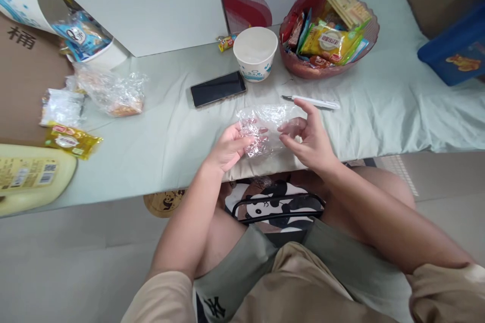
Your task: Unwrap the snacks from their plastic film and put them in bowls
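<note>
A crumpled clear plastic bag [261,144] is in front of me, above the near edge of the cloth-covered surface. My left hand [231,149] is closed on its left side, thumb in front. My right hand [312,141] is at the bag's right side with thumb and index finger apart; some fingertips lie against or behind the film, and I cannot tell whether they are inside it. A small whitish spot shows by the right palm, too small to name. Just beyond the right hand lies a white utility knife [318,103]. A dark phone [219,89] lies beyond the bag.
A paper cup [255,55] and a pink bowl [329,71] of packaged snacks stand at the back, before a white and red carton [242,7]. Wrapped snacks [74,140] and plastic-bagged food [127,103] lie left. A yellow jug [34,176] and blue container [454,50] flank the surface.
</note>
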{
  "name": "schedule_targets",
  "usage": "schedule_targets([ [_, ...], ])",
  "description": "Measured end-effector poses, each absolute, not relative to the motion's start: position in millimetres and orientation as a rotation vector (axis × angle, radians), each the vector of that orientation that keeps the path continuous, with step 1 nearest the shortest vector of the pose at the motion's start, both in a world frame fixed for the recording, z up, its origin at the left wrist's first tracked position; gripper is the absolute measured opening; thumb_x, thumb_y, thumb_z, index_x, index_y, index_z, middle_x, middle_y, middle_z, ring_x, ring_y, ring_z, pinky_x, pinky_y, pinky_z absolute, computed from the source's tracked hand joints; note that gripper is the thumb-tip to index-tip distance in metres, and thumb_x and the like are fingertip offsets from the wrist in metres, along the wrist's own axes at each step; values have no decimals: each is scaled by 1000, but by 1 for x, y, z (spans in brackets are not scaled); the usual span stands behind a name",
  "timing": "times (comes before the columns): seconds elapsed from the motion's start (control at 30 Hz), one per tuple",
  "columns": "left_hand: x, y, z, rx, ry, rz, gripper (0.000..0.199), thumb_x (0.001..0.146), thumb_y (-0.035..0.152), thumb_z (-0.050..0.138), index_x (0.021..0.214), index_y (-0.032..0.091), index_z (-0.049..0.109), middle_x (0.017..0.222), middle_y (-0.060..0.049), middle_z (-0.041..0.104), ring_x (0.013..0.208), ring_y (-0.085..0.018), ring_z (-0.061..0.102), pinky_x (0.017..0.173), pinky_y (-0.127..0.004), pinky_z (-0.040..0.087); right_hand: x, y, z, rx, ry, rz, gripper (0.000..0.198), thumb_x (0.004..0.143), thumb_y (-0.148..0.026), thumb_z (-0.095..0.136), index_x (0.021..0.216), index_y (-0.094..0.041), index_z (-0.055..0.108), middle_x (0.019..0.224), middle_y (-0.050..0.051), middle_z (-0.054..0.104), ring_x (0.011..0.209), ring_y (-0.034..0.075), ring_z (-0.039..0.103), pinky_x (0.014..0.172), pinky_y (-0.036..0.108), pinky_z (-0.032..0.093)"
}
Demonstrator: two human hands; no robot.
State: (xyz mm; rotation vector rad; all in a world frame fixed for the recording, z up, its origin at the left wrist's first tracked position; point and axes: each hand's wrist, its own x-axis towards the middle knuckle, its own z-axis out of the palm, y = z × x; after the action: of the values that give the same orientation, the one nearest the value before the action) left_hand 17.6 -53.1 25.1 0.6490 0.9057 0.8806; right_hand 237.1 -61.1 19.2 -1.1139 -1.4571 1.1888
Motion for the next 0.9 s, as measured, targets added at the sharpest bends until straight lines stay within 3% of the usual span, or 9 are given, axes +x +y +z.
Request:
schedule_targets([
  [0.13, 14, -54, 29, 766, 952, 897, 43, 65, 18, 85, 105, 18, 68, 100, -7, 81, 93, -23, 79, 81, -33, 62, 238, -60, 21, -1136, -1290, 1445, 90, 78, -50, 84, 153, -33, 38, 102, 4, 71, 74, 18, 66, 67, 35, 57],
  [0.2, 11, -54, 30, 824, 927, 892, 35, 67, 19, 83, 100, 18, 69, 102, -7, 81, 95, -24, 79, 82, -34, 63, 238, -58, 23, -1148, -1250, 1537, 70, 79, -50, 82, 140, -28, 55, 96, 4, 73, 73, 18, 66, 66, 34, 57],
  [0.27, 7, -54, 29, 876, 939, 885, 31, 71, 22, 81, 99, 19, 69, 109, -7, 81, 99, -24, 79, 81, -33, 63, 239, -56, 25, -1159, -1334, 1570, 42, 82, -50, 78, 112, -22, 71, 91, 4, 74, 76, 18, 67, 71, 35, 58],
  [0.33, 4, -54, 25, 923, 1003, 857, 30, 77, 25, 78, 105, 21, 68, 108, -6, 80, 95, -21, 78, 75, -29, 62, 240, -55, 27, -1173, -1469, 1520, 30, 84, -49, 74, 92, -20, 75, 89, 5, 75, 83, 19, 68, 78, 36, 57],
  [0.4, 2, -54, 22, 960, 1071, 805, 33, 82, 28, 74, 113, 23, 66, 91, -2, 79, 80, -17, 76, 67, -27, 60, 241, -56, 28, -1192, -1520, 1483, 29, 87, -49, 71, 90, -20, 76, 88, 5, 75, 82, 19, 69, 79, 35, 57],
  [0.53, -4, -54, 25, 957, 1070, 779, 37, 83, 35, 73, 117, 27, 62, 56, 8, 59, 47, -13, 63, 46, -23, 51, 242, -58, 27, -1158, -1412, 1556, 34, 91, -48, 67, 113, -23, 71, 68, -2, 63, 60, 14, 58, 61, 30, 50],
  [0.63, -8, -52, 34, 890, 1003, 866, 31, 74, 37, 79, 98, 24, 63, 55, 7, 57, 44, -13, 59, 41, -22, 47, 241, -60, 27, -1051, -1277, 1546, 31, 90, -45, 67, 115, -26, 69, 67, -4, 57, 60, 13, 52, 61, 29, 47],
  [0.77, -10, -49, 38, 884, 894, 884, 30, 71, 46, 74, 69, 19, 61, 62, -1, 62, 52, -15, 62, 47, -28, 52, 243, -59, 29, -978, -1189, 1632, 28, 89, -49, 59, 85, -22, 66, 77, 3, 62, 69, 16, 56, 66, 32, 48],
  [0.9, -6, -49, 31, 1074, 1010, 839, 20, 72, 35, 75, 77, 18, 67, 71, 0, 62, 55, -9, 57, 50, -21, 47, 243, -57, 28, -1157, -1312, 1528, 28, 88, -49, 61, 81, -22, 59, 75, 1, 58, 65, 14, 50, 60, 30, 41],
])
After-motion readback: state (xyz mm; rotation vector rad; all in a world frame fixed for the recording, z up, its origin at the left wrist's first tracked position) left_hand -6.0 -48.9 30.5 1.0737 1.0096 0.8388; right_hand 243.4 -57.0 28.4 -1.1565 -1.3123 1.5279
